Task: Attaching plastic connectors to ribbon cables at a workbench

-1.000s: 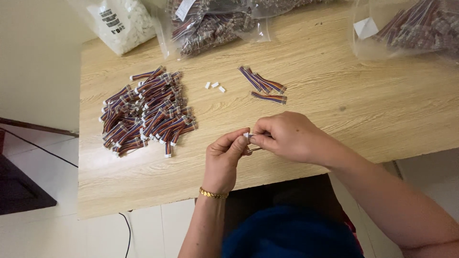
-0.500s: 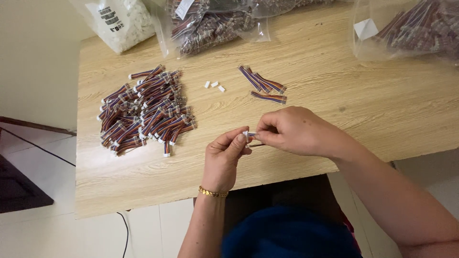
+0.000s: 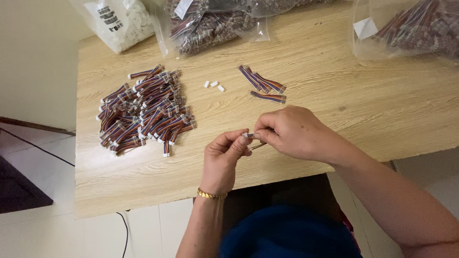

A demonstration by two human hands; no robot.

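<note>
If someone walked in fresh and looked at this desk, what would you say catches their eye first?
Probably the big heap of multicoloured ribbon-wire pieces on the left of the wooden table. Next, the left hand and right hand meeting at the table's near edge, pinching one small wire piece between them. Clear bags of more wires lie along the far edge.

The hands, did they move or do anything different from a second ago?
Hardly. The left hand and right hand still pinch the same small wire piece between their fingertips, over the table's near edge; any shift looks like the camera's. Nothing was picked up or let go. The big wire pile, the three white connectors, the few loose wires and the bags lie as before.
</note>
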